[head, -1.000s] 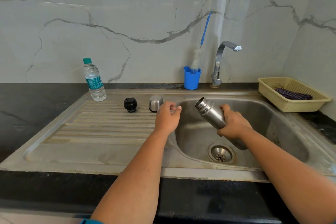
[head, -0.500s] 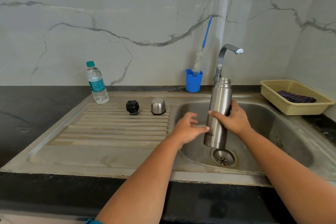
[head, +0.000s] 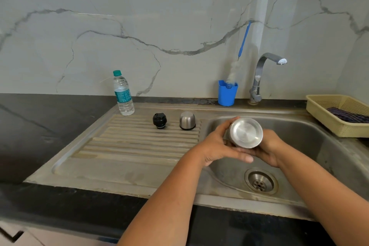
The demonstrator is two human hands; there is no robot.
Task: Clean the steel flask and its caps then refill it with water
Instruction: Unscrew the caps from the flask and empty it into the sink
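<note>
The steel flask [head: 246,132] is tipped so its round base faces me, over the sink basin [head: 311,138]. My left hand [head: 216,147] wraps its left side and my right hand [head: 269,149] cups it from the right and below. Its mouth is hidden behind the base. A black inner cap [head: 159,120] and a steel outer cap [head: 187,120] stand on the ribbed drainboard [head: 139,146], left of the basin. The tap [head: 267,70] stands behind the basin with no water running.
A plastic water bottle [head: 122,94] stands at the drainboard's back left. A blue cup [head: 227,93] holds a bottle brush [head: 242,44] beside the tap. A yellow basket [head: 327,118] with a dark cloth sits at the right. The drain [head: 260,182] lies below my hands.
The flask went from tilted in my right hand to upright, then tipped base toward me. My left hand moved from the basin rim onto the flask.
</note>
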